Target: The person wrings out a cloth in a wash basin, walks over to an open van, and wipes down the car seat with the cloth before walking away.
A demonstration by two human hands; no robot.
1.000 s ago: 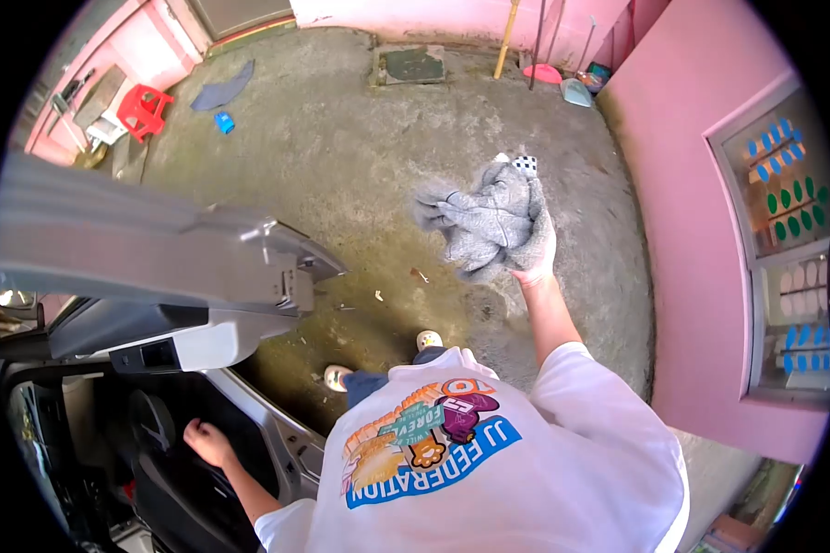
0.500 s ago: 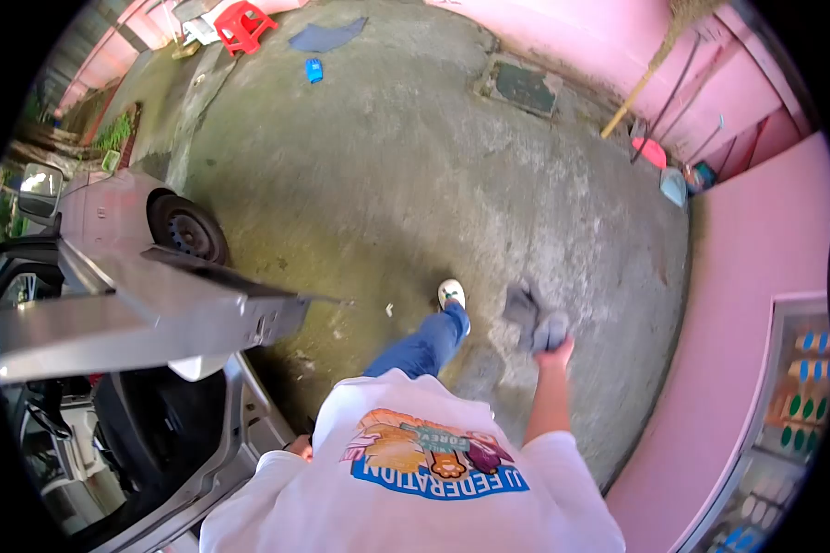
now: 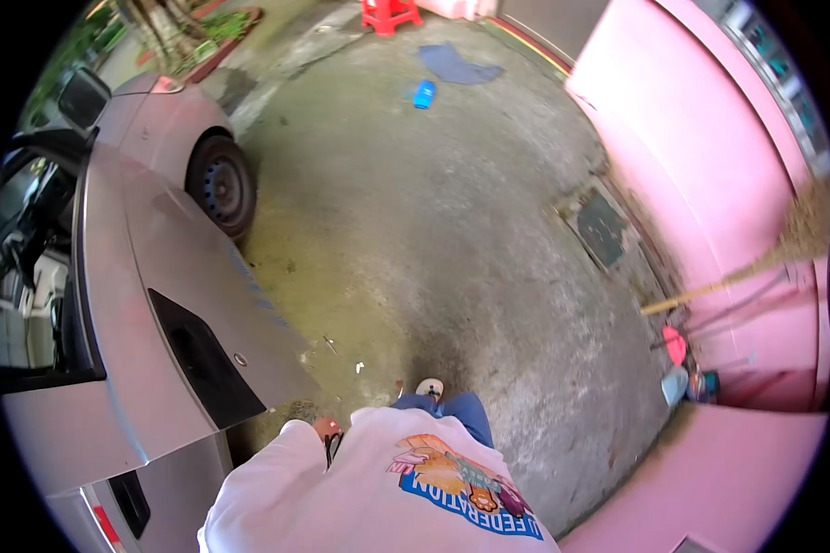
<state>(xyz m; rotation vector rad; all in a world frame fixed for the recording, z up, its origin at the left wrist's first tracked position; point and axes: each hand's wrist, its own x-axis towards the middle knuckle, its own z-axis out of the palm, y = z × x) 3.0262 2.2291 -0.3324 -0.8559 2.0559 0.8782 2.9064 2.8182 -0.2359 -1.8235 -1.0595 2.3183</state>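
Only a small part of my left hand (image 3: 326,428) shows, beyond the white shirt (image 3: 360,488) near the bottom of the head view. A thin dark loop (image 3: 334,447) lies against it, perhaps a band at the wrist. Its fingers are too small and covered to read. Closest to this hand is the silver car's door (image 3: 171,230), with a black handle recess (image 3: 203,359) and a round lock. My right hand is out of the picture, and so is the grey cloth it held earlier.
Ahead on the concrete floor (image 3: 415,230) lie a blue object (image 3: 424,94) and a blue-grey cloth (image 3: 456,64), near a red stool (image 3: 389,14). A front wheel (image 3: 221,187) stands left. Along the pink wall (image 3: 701,138) are a broom (image 3: 710,290) and a pink dustpan (image 3: 674,346).
My view has turned left, so the floor items sit further right. The car door, earlier swung wide open, now lies closer to the car's side. My right hand with the grey cloth has left view.
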